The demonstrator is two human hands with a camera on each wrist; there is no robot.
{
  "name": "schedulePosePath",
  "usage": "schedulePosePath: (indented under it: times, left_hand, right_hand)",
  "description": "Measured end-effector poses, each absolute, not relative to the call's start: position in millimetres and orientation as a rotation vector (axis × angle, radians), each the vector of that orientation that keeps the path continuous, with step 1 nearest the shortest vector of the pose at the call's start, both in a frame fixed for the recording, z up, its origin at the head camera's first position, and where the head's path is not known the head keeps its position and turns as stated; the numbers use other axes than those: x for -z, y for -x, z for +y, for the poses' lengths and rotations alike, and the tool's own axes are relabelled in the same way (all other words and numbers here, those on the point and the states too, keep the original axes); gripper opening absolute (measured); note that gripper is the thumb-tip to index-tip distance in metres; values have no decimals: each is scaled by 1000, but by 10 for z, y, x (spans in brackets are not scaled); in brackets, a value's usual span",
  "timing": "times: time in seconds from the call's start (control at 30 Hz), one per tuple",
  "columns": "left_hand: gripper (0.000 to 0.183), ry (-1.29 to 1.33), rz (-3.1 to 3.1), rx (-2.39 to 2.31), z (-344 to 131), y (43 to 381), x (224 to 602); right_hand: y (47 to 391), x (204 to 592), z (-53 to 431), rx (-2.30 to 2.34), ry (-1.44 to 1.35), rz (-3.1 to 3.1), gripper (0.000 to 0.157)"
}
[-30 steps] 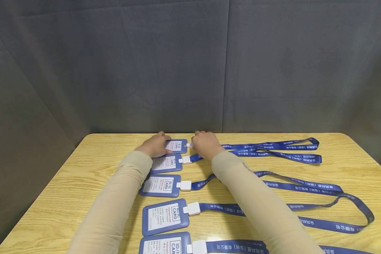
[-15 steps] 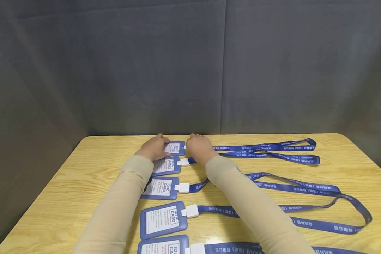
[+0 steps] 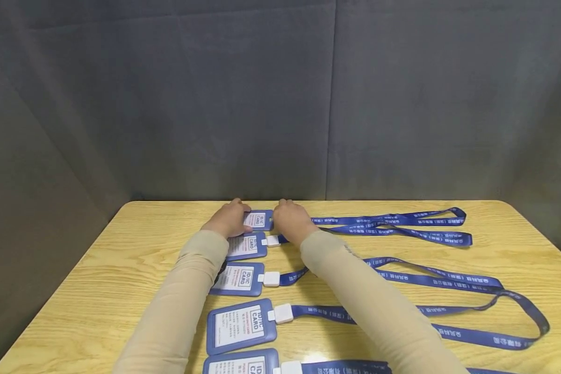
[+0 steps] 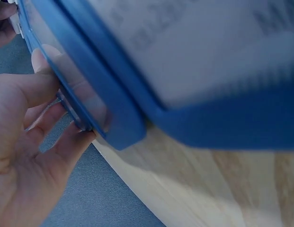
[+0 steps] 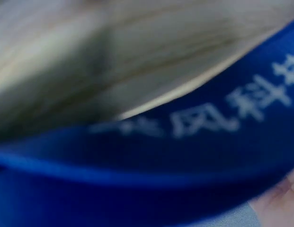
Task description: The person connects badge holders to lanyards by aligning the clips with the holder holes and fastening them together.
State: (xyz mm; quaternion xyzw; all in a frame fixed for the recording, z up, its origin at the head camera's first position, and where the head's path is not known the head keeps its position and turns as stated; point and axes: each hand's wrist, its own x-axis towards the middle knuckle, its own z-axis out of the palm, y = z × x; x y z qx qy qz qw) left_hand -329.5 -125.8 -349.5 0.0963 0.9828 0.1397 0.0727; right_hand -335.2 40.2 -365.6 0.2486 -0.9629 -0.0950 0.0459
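At the table's far edge, my left hand [image 3: 228, 218] grips the left end of a blue ID badge holder [image 3: 259, 220]. The left wrist view shows the thumb of that hand [image 4: 38, 142] over the holder and its fingers at the edge below. My right hand [image 3: 292, 221] pinches the white clip [image 4: 15, 19] at the holder's other end; the head view hides that clip. From the right hand a blue lanyard [image 3: 350, 221] runs rightwards. Printed lanyard strap [image 5: 194, 156] fills much of the right wrist view, blurred.
Several more blue badge holders [image 3: 272, 322] lie in a column toward the front, their white clips [image 3: 283, 313] and lanyards [image 3: 477, 335] stretching right. Both forearms pass over this row. A dark curtain [image 3: 280, 104] hangs behind the wooden table [image 3: 121, 259].
My right hand has shifted left, closer to the far badge holder, and now covers its white clip. My left hand stays on the holder. The head view has shifted slightly.
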Motion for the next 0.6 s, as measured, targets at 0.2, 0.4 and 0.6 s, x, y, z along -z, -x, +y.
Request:
schedulePosePath:
  times: [0.2, 0.4, 0.6]
  left_hand:
    - [58, -282, 2935, -441, -1242, 3332, 3554]
    - [59, -292, 2942, -444, -1234, 3376, 3598]
    - [60, -289, 2938, -442, -1213, 3405, 3620]
  right_hand:
    - [3355, 3685, 406, 358, -774, -2912, 32]
    - [3401, 3734, 403, 405, -782, -2902, 36]
    - [3418, 3765, 395, 449, -779, -2878, 36]
